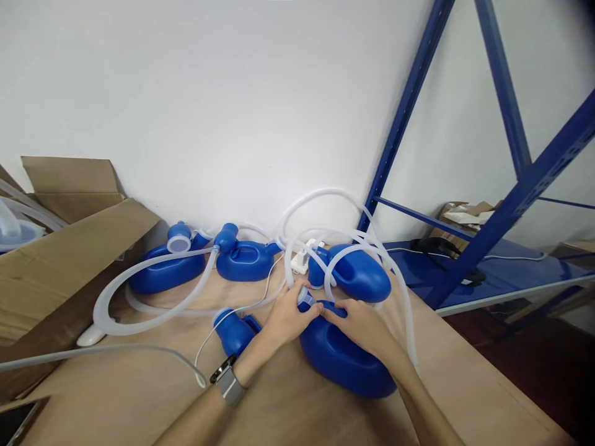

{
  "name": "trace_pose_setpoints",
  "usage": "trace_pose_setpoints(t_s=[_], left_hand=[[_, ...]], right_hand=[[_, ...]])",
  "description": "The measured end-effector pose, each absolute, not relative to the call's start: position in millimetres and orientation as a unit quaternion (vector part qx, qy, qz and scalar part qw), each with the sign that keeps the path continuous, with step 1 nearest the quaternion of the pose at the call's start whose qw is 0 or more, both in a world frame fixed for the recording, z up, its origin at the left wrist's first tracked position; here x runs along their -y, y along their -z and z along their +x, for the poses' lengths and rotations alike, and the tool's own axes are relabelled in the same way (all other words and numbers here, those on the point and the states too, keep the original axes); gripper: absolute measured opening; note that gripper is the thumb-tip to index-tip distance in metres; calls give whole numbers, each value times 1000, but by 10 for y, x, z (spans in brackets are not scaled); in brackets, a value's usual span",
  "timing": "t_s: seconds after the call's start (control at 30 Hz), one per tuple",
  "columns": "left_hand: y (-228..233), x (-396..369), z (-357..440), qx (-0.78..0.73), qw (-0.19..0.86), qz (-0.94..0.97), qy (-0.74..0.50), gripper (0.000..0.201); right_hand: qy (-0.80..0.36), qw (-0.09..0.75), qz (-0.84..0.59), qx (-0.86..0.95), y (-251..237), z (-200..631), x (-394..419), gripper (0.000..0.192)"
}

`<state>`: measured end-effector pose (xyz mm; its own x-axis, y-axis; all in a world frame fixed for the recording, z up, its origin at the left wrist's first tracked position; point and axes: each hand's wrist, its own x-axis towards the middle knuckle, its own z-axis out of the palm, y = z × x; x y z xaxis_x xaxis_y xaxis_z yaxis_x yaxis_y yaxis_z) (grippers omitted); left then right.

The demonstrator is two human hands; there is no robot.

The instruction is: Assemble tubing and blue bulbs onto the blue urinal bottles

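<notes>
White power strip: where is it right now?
In the head view, the white power strip lies at the back of the table near the wall, just right of centre, between two blue bottles, beyond the left hand.

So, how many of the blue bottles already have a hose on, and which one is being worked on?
Three bottles at the back appear to have hoses attached. Both hands, left hand and right hand, grip the near bottle at its hose end. A smaller blue piece lies loose beside it.

I see glossy blue plastic on the urinal bottle (344, 356), translucent matt tubing (153, 291), and a smooth wooden table (288, 409).
</notes>
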<state>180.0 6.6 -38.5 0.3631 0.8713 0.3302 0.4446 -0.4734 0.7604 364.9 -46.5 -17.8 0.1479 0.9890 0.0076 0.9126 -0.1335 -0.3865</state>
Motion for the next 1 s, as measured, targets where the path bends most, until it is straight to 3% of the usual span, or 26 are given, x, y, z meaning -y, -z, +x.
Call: trace_pose_setpoints(t_s=[0.8,1.0], left_hand=[[508,-25,1924,-452,304,732,-410,21],[452,-27,1808,-423,334,752,-380,32]], right_hand=[[-150,145,-742,637,132,3649,459,53],[-127,228,-731,631,247,3678,482,49]])
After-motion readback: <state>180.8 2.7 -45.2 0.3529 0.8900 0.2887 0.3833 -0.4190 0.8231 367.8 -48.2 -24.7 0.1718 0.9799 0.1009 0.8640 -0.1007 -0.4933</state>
